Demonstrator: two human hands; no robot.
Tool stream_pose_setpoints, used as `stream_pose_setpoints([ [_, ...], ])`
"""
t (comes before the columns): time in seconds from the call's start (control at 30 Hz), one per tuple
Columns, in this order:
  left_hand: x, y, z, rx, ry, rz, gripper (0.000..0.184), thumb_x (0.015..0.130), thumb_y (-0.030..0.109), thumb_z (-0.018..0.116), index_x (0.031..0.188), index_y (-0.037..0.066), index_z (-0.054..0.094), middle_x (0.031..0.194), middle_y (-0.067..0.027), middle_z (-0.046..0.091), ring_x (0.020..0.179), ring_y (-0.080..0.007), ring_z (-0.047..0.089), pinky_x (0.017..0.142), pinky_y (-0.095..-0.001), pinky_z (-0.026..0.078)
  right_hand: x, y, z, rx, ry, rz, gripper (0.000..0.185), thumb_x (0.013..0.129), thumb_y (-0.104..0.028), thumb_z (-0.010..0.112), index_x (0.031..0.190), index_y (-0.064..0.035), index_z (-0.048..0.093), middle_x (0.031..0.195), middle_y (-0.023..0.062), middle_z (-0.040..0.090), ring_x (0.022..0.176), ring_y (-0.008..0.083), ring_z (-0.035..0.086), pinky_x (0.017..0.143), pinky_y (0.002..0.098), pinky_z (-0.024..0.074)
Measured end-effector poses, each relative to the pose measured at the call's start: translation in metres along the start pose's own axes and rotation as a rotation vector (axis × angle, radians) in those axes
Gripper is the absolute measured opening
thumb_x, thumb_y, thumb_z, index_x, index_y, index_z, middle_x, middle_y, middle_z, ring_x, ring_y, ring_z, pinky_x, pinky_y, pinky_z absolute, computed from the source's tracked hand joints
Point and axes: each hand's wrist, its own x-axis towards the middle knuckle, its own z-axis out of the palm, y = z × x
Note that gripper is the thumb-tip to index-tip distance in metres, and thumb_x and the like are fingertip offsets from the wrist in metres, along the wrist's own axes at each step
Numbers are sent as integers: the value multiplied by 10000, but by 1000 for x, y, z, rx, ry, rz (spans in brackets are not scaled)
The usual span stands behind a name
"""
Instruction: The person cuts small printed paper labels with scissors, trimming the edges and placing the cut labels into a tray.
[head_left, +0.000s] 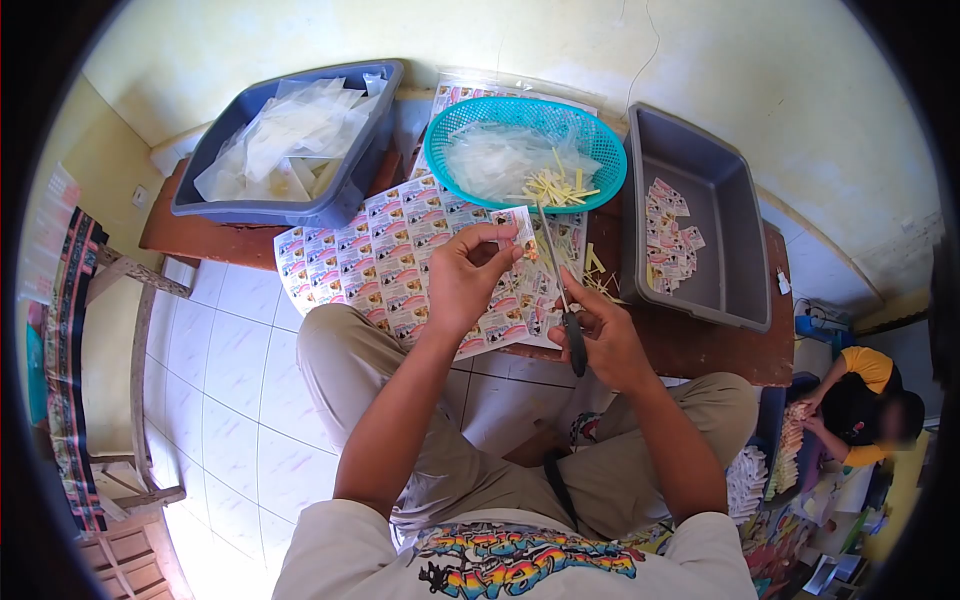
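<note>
My left hand (468, 277) pinches a small printed label (517, 226) by its edge, above the printed sheets. Scissors (573, 335) with dark handles are in my right hand (603, 338), their long blades pointing up beside the label. Below both hands a large sheet of repeated printed labels (378, 245) lies on the low brown table. Just beyond the hands stands a turquoise oval basket (437, 165) holding clear plastic pieces (505, 158) and thin yellowish strips (562, 188). More strips lie on the table near my right hand.
A grey-blue tub (345, 205) of translucent plastic bags is at the left. At the right, a grey tub (740, 230) holds cut labels (672, 238). Tiled floor (235, 375) shows at the left. Another person (865, 405) in black and yellow is at the far right, beside stacked items.
</note>
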Motion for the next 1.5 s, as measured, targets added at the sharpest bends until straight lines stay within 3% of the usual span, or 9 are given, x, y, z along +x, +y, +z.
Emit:
stream_pose_setpoints([
  [0.07, 0, 0, 0, -6, 8, 3, 266, 930, 36, 809, 1183, -16, 746, 965, -80, 785, 844, -103, 716, 768, -265, 587, 3, 7, -5, -235, 28, -113, 828, 890, -86, 856, 1617, -123, 462, 1247, 61, 593, 825, 81, 598, 686, 260, 570],
  [0.1, 0, 0, 0, 2, 9, -4, 268, 931, 39, 809, 1186, -13, 746, 955, -76, 785, 841, -100, 710, 767, -261, 582, 3, 6, -7, -236, 29, -113, 828, 890, -86, 856, 1617, -123, 462, 1247, 61, 593, 825, 81, 598, 686, 260, 570],
  [0.17, 1, 0, 0, 10, 10, -11, 271, 932, 42, 809, 1190, -11, 746, 945, -71, 785, 837, -96, 704, 765, -257, 578, 3, 3, -10, -558, 21, -103, 844, 830, -150, 910, 1579, -108, 523, 1163, 75, 632, 824, 115, 612, 740, 299, 551],
  [0.3, 0, 2, -1, 48, 3, -12, 256, 944, 37, 793, 1195, 7, 747, 940, -67, 786, 826, -87, 703, 742, -251, 569, 5, 11, -11, -709, 41, -142, 866, 770, -205, 945, 1540, -88, 568, 1104, 112, 652, 835, 184, 635, 801, 337, 536],
  [0.37, 0, 5, 0, 58, -4, -16, 268, 953, 58, 791, 1211, 0, 743, 929, -58, 778, 811, -84, 684, 750, -253, 562, 6, 19, -13, -769, 27, -193, 815, 768, -156, 913, 1516, -99, 596, 1139, 152, 652, 863, 255, 657, 824, 368, 545],
  [0.67, 1, 2, 0, 115, -6, 0, 241, 981, 52, 751, 1220, 20, 744, 928, -37, 762, 811, -54, 662, 721, -234, 543, 10, 24, -14, -979, 68, -147, 749, 760, 13, 757, 1480, -148, 622, 1262, 162, 617, 1083, 355, 683, 948, 445, 568],
  [0.97, -1, 7, 0, 124, -4, 10, 197, 986, 43, 740, 1179, 0, 745, 947, -31, 764, 839, -54, 668, 750, -233, 543, 21, 30, -14, -1116, 52, -33, 709, 810, -47, 755, 1486, -213, 619, 1396, 126, 558, 1191, 352, 669, 979, 474, 581],
  [1.23, -1, 1, -2, 107, -19, 74, 173, 991, 1, 719, 1160, -36, 729, 1087, -69, 768, 979, -81, 697, 857, -252, 563, 24, 31, -10, -1179, 47, -67, 689, 822, -27, 688, 1489, -185, 615, 1375, 122, 562, 1276, 343, 601, 993, 480, 577],
  [1.5, -1, -2, 0, 128, -35, 132, 167, 996, -8, 707, 1159, -27, 734, 1091, -63, 765, 987, -88, 705, 852, -255, 570, 24, 27, -9, -1246, 28, -47, 687, 817, -62, 699, 1491, -157, 606, 1383, 145, 554, 1304, 359, 562, 1010, 487, 566],
])
